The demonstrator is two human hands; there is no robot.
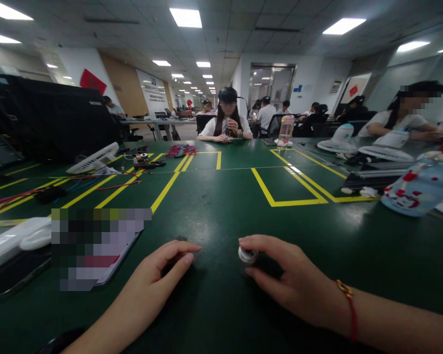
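Near edge of the green desk: the person's two bare hands rest palm-down close together. The right hand, with a red cord bracelet on its wrist, closes thumb and forefinger as a grip on a small round white-and-metal part, which sits on the desk surface at near centre, just ahead of the fingertips. The left hand lies flat with its fingers loosely together over a small dark piece, mostly hidden; whether that grip is clamped on the piece or only pressing it down cannot be told.

As a judgement, the work stands at an early stage: the two small pieces are well apart from one another, each under its own hand, and neither is lifted off the desk nor joined to the other.

Near left, a flat device with a blurred screen lies beside a white object. Middle distance: yellow tape lines mark bays on the desk; red wires and a white fan lie at far left, a patterned bottle at right. Far side: a seated person faces this way across the desk, hands near the chest, with a clear bottle to the right; another seated person works at far right, behind two white fans.
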